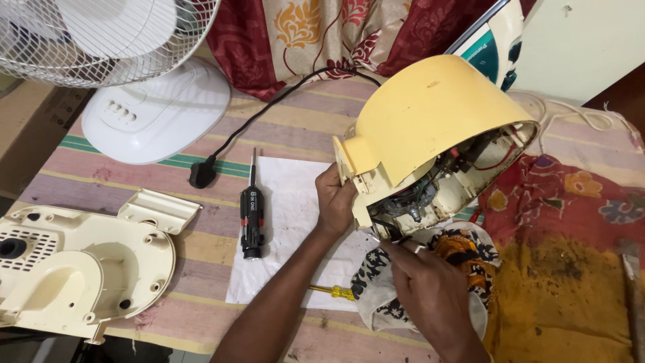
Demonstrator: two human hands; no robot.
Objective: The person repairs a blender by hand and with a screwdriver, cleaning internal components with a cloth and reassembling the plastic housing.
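A cream-yellow appliance housing (430, 114) stands tilted on the table, its open underside showing a motor and red wires (437, 188). My left hand (334, 202) grips the housing's lower left edge. At the bottom opening, my right hand (430, 289) pinches a small metal tool or part; what it is exactly is hidden by the fingers. A patterned cloth (463, 249) lies under the housing.
A black screwdriver (252, 215) and a yellow-handled screwdriver (332, 292) lie on white paper (289, 202). The cream base cover (80, 262) rests at left. A white table fan (134, 81), black plug and cord (201, 175) and an iron (494, 40) stand behind.
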